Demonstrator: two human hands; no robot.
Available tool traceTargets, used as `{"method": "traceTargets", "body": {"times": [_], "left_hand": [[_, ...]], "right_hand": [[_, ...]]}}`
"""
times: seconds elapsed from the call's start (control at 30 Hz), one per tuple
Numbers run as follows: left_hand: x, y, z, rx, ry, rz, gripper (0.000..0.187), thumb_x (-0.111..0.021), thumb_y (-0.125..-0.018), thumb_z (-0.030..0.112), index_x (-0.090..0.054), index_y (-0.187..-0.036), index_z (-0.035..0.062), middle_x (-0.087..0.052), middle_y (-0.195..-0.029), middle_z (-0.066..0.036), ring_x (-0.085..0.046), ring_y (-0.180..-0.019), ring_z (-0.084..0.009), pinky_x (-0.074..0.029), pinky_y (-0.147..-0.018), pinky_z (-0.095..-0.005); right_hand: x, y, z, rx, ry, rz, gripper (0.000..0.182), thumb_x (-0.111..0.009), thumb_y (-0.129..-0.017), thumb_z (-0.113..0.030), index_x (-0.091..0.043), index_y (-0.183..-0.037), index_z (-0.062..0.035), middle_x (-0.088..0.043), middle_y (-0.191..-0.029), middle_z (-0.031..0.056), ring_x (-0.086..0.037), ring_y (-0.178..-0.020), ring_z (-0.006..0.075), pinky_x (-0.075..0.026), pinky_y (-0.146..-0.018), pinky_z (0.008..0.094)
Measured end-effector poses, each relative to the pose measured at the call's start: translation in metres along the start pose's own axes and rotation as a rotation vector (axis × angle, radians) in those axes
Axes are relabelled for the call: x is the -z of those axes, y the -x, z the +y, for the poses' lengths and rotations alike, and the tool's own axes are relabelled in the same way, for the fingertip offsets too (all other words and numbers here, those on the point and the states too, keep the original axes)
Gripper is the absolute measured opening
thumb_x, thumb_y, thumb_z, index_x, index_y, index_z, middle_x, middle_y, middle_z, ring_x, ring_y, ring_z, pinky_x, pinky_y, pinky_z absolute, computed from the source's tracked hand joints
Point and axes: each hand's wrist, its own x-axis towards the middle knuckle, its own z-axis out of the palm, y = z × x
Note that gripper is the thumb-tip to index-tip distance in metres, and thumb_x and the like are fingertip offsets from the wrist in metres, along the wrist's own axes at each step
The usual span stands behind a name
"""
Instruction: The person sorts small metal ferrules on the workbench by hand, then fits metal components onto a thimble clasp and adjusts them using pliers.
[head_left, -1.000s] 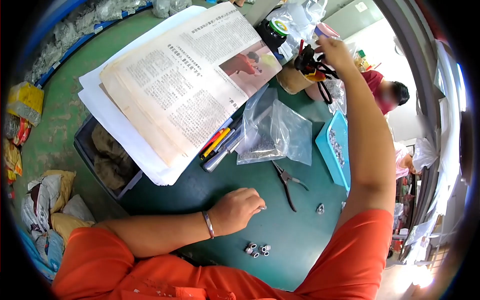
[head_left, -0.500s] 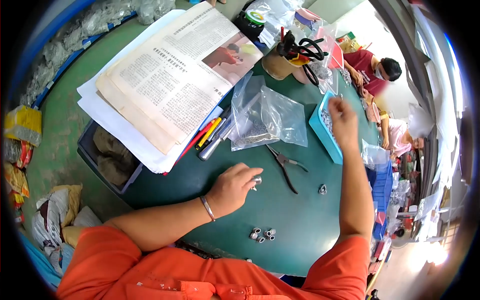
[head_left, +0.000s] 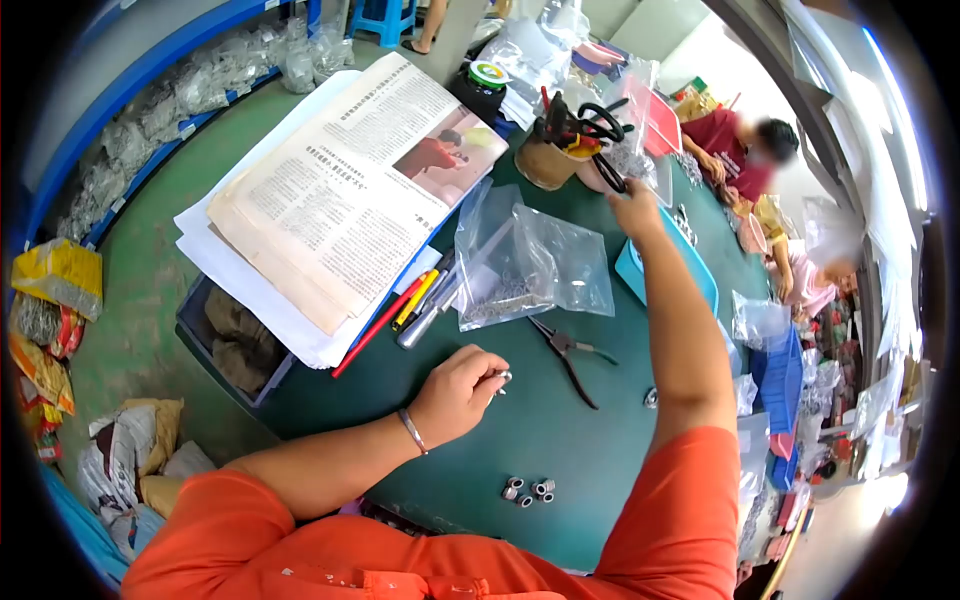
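My left hand (head_left: 460, 393) is closed around a small silver metal part (head_left: 503, 377) over the green table. My right hand (head_left: 636, 207) reaches past the blue tray (head_left: 629, 270) to black-handled scissors (head_left: 612, 172), which stand by a holder (head_left: 548, 165) of tools. Its fingers are pressed together at the scissors' handle loop; whether they grip it is hard to make out. Pliers (head_left: 566, 350) lie open between my arms. Several small metal rings (head_left: 526, 500) sit near the table's front edge, and another ring (head_left: 651, 397) is beside my right forearm.
An open newspaper (head_left: 330, 190) lies on white sheets at the left, above a dark bin (head_left: 232, 340). Pens (head_left: 380, 325) and a clear plastic bag (head_left: 535, 265) are beside it. Two other people (head_left: 735, 150) sit across at the right. Blue crates (head_left: 780, 395) stand beyond the table's right edge.
My right hand has moved from the blue tray up and left to the scissors. My left hand stays low with the metal part, its fingers drawn in more. The camera view has shifted slightly.
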Motion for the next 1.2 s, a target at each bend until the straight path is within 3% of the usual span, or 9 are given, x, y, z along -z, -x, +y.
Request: {"method": "traceTargets", "body": {"times": [0.17, 0.3, 0.47, 0.63, 0.77, 0.87, 1.0, 1.13, 1.2], "left_hand": [[0.001, -0.002, -0.003, -0.065, -0.041, -0.003, 0.010, -0.059, -0.080, -0.001, -0.058, -0.090, 0.0006, -0.056, -0.081, -0.010, -0.058, -0.067, -0.0211, -0.047, -0.059, -0.0281], [-0.002, 0.002, -0.001, -0.086, -0.052, -0.050, 0.012, -0.060, -0.079, -0.001, -0.057, -0.091, 0.0008, -0.056, -0.081, -0.011, -0.058, -0.069, -0.0222, -0.048, -0.061, -0.0281], [-0.005, 0.005, -0.001, -0.082, -0.005, -0.063, 0.012, -0.059, -0.080, -0.001, -0.057, -0.091, 0.0002, -0.056, -0.082, -0.010, -0.058, -0.069, -0.0223, -0.048, -0.061, -0.0286], [-0.001, 0.003, 0.001, -0.108, -0.054, -0.064, 0.012, -0.059, -0.080, -0.002, -0.056, -0.092, -0.0003, -0.056, -0.082, -0.011, -0.059, -0.069, -0.0218, -0.049, -0.061, -0.0280], [-0.002, 0.003, -0.001, -0.094, -0.029, -0.058, 0.012, -0.059, -0.080, -0.002, -0.056, -0.091, -0.0006, -0.056, -0.082, -0.011, -0.059, -0.069, -0.0215, -0.049, -0.061, -0.0276], [-0.003, 0.002, 0.000, -0.115, -0.029, -0.057, 0.011, -0.058, -0.080, -0.002, -0.056, -0.091, -0.0007, -0.056, -0.082, -0.011, -0.059, -0.068, -0.0213, -0.049, -0.061, -0.0278], [-0.003, 0.001, -0.001, -0.112, -0.031, -0.066, 0.011, -0.058, -0.080, -0.003, -0.056, -0.091, -0.0003, -0.056, -0.082, -0.011, -0.059, -0.068, -0.0215, -0.049, -0.060, -0.0271], [0.002, -0.001, 0.001, 0.002, 0.025, -0.039, 0.007, -0.057, -0.081, 0.000, -0.056, -0.088, 0.0009, -0.056, -0.078, -0.010, -0.058, -0.067, -0.0225, -0.047, -0.059, -0.0295], [0.001, -0.002, -0.002, 0.070, 0.075, 0.028, 0.004, -0.057, -0.080, 0.002, -0.056, -0.084, 0.0014, -0.056, -0.075, -0.011, -0.057, -0.067, -0.0250, -0.046, -0.061, -0.0319]], "right_hand": [[0.004, -0.026, -0.016, -0.160, -0.153, 0.064, 0.027, -0.061, -0.080, -0.025, -0.065, -0.085, 0.0003, -0.065, -0.076, 0.0190, -0.064, -0.076, 0.0335, -0.049, -0.071, 0.0402], [0.044, -0.061, -0.018, 0.214, 0.117, 0.411, 0.031, -0.057, -0.084, -0.029, -0.064, -0.079, 0.0012, -0.064, -0.067, 0.0159, -0.065, -0.062, 0.0282, -0.050, -0.064, 0.0376], [0.100, -0.062, -0.090, 0.114, 0.052, 0.245, 0.038, -0.054, -0.086, -0.035, -0.064, -0.078, 0.0016, -0.065, -0.065, 0.0127, -0.065, -0.053, 0.0220, -0.051, -0.061, 0.0325], [0.080, -0.070, -0.108, 0.086, 0.323, -0.035, 0.037, -0.053, -0.085, -0.034, -0.066, -0.080, 0.0009, -0.064, -0.059, 0.0104, -0.064, -0.053, 0.0210, -0.050, -0.063, 0.0316], [0.069, -0.060, -0.125, -0.012, 0.216, -0.078, 0.036, -0.052, -0.085, -0.032, -0.066, -0.080, -0.0001, -0.065, -0.062, 0.0102, -0.064, -0.054, 0.0198, -0.050, -0.064, 0.0311], [0.061, -0.071, -0.109, 0.144, 0.224, -0.009, 0.037, -0.052, -0.085, -0.033, -0.066, -0.090, 0.0005, -0.065, -0.071, 0.0154, -0.065, -0.069, 0.0249, -0.048, -0.070, 0.0368], [0.048, -0.066, -0.096, 0.170, 0.039, -0.250, 0.061, -0.039, -0.090, -0.050, -0.063, -0.092, 0.0056, -0.063, -0.085, 0.0210, -0.059, -0.086, 0.0340, -0.044, -0.080, 0.0383], [0.062, -0.030, -0.089, 0.346, -0.243, 0.329, 0.049, -0.036, -0.094, -0.038, -0.059, -0.095, 0.0058, -0.061, -0.083, 0.0183, -0.056, -0.079, 0.0288, -0.042, -0.074, 0.0380], [0.078, 0.020, -0.089, 0.316, -0.349, 0.317, 0.034, -0.046, -0.092, -0.028, -0.060, -0.096, 0.0024, -0.062, -0.082, 0.0116, -0.055, -0.076, 0.0189, -0.043, -0.072, 0.0307]]}}
